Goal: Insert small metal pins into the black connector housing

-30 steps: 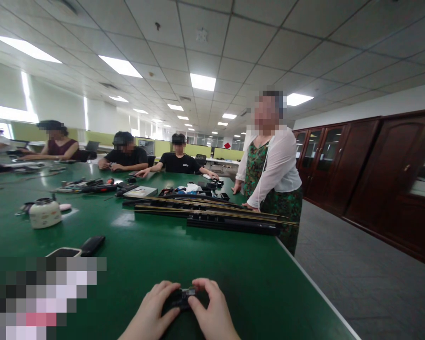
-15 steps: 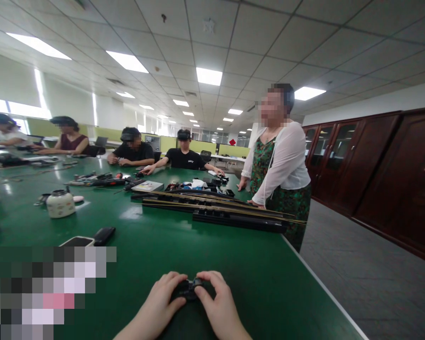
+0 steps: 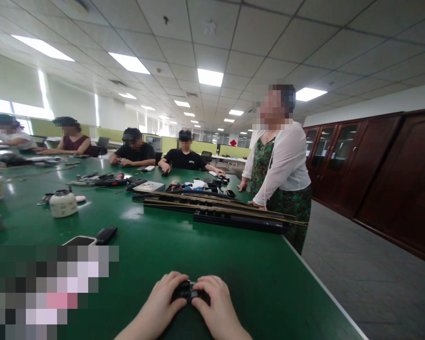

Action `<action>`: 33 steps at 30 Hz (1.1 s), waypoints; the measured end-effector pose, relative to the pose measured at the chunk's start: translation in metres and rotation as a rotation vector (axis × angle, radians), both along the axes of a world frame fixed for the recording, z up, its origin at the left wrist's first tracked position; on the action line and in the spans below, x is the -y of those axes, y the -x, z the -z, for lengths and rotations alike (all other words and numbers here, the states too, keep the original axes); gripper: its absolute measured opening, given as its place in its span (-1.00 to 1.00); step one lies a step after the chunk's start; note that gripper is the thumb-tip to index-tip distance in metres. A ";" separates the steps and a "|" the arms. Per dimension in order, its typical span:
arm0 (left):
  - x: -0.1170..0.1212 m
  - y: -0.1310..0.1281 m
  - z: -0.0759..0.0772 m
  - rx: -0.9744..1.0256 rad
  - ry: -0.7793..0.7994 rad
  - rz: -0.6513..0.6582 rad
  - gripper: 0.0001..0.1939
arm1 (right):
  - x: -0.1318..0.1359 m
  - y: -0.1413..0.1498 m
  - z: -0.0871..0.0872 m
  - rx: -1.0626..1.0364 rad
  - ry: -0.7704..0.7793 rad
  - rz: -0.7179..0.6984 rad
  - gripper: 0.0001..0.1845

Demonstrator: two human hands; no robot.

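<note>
Close to me at the bottom middle, a small black plastic part (image 3: 189,291) sits between my two hands, low over the green table (image 3: 141,264). My left hand (image 3: 165,298) grips its left side, thumb below and fingers above. On its right side my right hand (image 3: 216,302) is closed too, with the fingertips and thumb pinching it. Fingers cover much of the part, so its exact kind cannot be made out. It has a shiny, lighter patch near the middle.
Long black strips (image 3: 226,215) with thin golden rods (image 3: 212,205) lie ahead. Left are a white jar (image 3: 63,204), a dark phone-like object (image 3: 106,234) and a pixelated area. A person (image 3: 283,165) leans on the table at right; several others sit beyond.
My right hand's fingers have shifted slightly down and left around the black part, covering more of it. My left hand stays nearly still. Across the table, a seated person has drawn one arm in.
</note>
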State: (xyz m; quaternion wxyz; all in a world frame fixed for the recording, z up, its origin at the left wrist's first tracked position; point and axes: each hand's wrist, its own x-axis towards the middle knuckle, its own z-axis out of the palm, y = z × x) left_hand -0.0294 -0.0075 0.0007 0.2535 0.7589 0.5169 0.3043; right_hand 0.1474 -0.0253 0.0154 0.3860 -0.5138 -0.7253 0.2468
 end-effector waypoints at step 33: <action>-0.006 -0.003 0.010 0.442 0.139 0.033 -0.49 | -0.005 0.000 0.006 -0.278 0.035 0.012 -0.68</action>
